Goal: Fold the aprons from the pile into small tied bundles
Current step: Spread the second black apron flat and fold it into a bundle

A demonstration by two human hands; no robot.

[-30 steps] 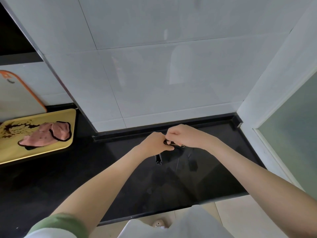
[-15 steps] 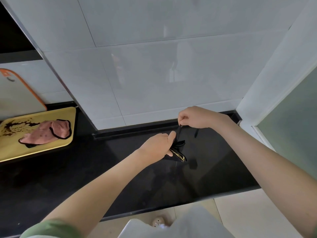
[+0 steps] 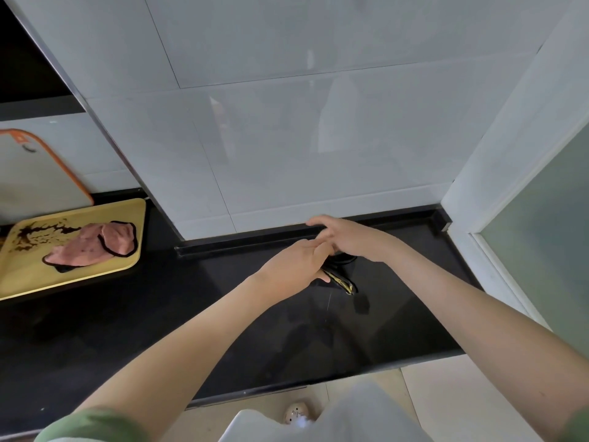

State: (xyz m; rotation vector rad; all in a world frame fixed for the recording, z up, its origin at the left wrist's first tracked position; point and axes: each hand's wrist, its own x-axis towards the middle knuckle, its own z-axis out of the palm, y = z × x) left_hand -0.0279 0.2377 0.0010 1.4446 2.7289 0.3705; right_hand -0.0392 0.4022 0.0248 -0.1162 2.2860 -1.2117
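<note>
Apron bundle [image 3: 342,280], black w/ yellow trim, sits on the black counter [image 3: 159,314] near the back wall, right of centre in head view. Left hand [image 3: 294,266] grips it: thumb below, fingers over the top, only the bundle's right end sticks out. Right hand [image 3: 345,239] is just behind, touching the left fingertips, fingers mostly straight, index pointing left. A black strap [image 3: 349,258] loops under its palm; I can't tell whether it pinches that. Far left: pink apron [image 3: 89,248] with black edging on a yellow tray [image 3: 22,282], white board [image 3: 35,177] leaning on the wall behind.
</note>
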